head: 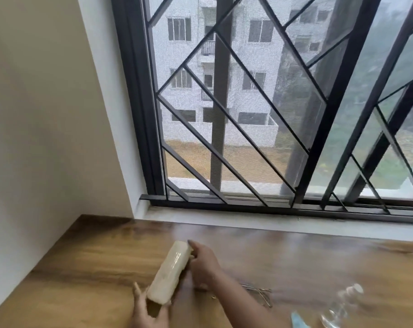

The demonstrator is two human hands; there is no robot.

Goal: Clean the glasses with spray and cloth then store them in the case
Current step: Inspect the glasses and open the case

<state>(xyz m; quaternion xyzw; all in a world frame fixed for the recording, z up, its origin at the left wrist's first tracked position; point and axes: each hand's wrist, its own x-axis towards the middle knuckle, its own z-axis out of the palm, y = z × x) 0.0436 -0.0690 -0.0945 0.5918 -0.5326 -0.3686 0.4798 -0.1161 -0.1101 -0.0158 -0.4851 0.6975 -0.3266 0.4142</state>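
A long cream glasses case (169,273) is held above the wooden table (87,263), tilted with one end toward the window. My left hand (146,311) grips its near end from below. My right hand (202,263) holds its far end, fingers curled at the top corner. The thin-framed glasses (259,295) lie on the table just right of my right forearm, partly hidden by it. A clear spray bottle (342,306) lies blurred at the lower right. A light blue cloth (298,321) shows at the bottom edge next to the bottle.
The table runs up to a white window sill (271,224) with a dark metal grille and mesh screen (248,114) behind it. A cream wall (47,114) borders the table on the left.
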